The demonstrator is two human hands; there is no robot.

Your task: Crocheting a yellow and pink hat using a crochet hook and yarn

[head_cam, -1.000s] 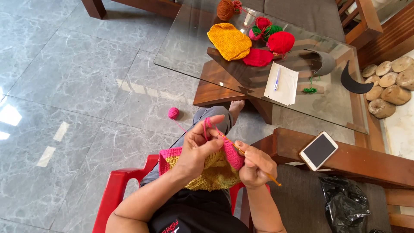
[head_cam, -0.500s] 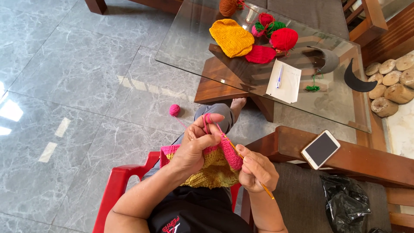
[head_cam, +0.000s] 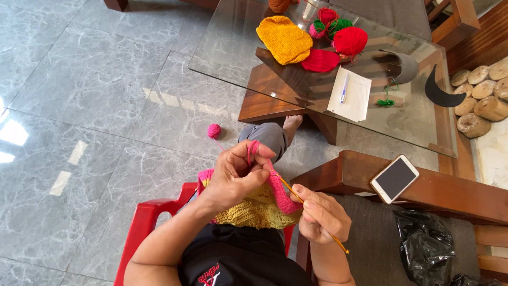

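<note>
My left hand (head_cam: 236, 175) pinches the pink edge of a crocheted piece (head_cam: 259, 205), pink on top and mustard yellow below, which lies over my lap. Pink yarn is wound over its forefinger. My right hand (head_cam: 321, 214) grips a thin orange crochet hook (head_cam: 312, 212), whose tip points up-left into the pink edge near my left fingers. A strand runs from the work down to a small pink yarn ball (head_cam: 214, 130) on the grey floor. I sit on a red plastic chair (head_cam: 148, 222).
A glass-topped table (head_cam: 222, 58) ahead carries a yellow knitted piece (head_cam: 284, 39), red yarn (head_cam: 350, 40), a red piece, and paper with a pen (head_cam: 349, 95). A phone (head_cam: 395, 178) lies on a wooden armrest at right; a black plastic bag (head_cam: 423, 246) sits below it.
My right hand has drawn away to the right and down with the hook. My left hand stays on the pink edge, with the yarn still over its finger.
</note>
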